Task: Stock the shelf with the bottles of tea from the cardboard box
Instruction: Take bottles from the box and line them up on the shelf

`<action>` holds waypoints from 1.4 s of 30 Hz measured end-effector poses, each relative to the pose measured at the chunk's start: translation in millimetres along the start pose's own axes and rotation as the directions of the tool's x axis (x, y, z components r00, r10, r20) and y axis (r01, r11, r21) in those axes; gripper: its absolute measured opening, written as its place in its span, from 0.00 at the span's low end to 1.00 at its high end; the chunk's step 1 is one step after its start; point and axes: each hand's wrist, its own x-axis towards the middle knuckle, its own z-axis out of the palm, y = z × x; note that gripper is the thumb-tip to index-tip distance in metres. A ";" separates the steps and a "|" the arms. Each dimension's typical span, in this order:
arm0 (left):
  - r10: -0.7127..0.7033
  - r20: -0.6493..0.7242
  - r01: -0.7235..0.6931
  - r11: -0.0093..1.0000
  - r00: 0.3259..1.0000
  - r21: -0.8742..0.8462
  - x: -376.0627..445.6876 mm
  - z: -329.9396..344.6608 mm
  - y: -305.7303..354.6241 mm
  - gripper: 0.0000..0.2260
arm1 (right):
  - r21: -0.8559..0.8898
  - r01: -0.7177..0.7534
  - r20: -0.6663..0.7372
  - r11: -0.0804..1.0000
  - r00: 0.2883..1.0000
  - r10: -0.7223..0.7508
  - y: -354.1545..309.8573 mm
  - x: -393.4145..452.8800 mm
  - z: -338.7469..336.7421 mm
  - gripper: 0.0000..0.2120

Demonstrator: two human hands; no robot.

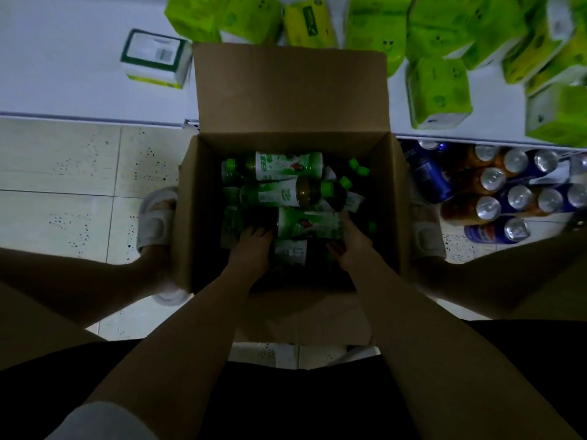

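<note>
Inside the cardboard box [203,217], set on the tiled floor [63,185] against the white shelf [63,74], both hands are lowered among the bottles of tea [287,166]. The step in hand is judged to be the picking-up: no bottle has yet been lifted clear. The left hand [252,246] is laid over dark bottles near the front wall, fingers spread forward; whether anything is grasped cannot be told in the dim light. The grip of the right hand [351,241] seems to be closed about the end of one lying bottle [306,222]. The box is seen to hold a loose heap of green-capped bottles, lying crosswise. Next, a bottle would need to be raised past the rear flap and stood on the shelf, where green packets [438,93] are piled. Cans [521,198] are ranged below.
</note>
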 end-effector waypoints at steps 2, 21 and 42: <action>-0.028 0.001 0.028 0.999 1.000 0.025 2.9 1.4 1.9 0.31 | -0.001 -0.015 -0.018 1.000 1.000 0.015 -1.0 -0.7 1.4 0.31; -0.139 -0.077 0.128 0.983 0.987 -0.135 -47.1 -37.3 -17.5 0.22 | -0.032 0.384 0.084 0.923 0.921 -0.380 -38.2 -84.7 6.6 0.25; 0.183 -0.341 -0.311 -0.176 0.922 -0.934 -187.4 -236.3 39.0 0.19 | 0.345 0.535 0.605 0.771 0.501 -0.618 -113.7 -263.3 -8.1 0.21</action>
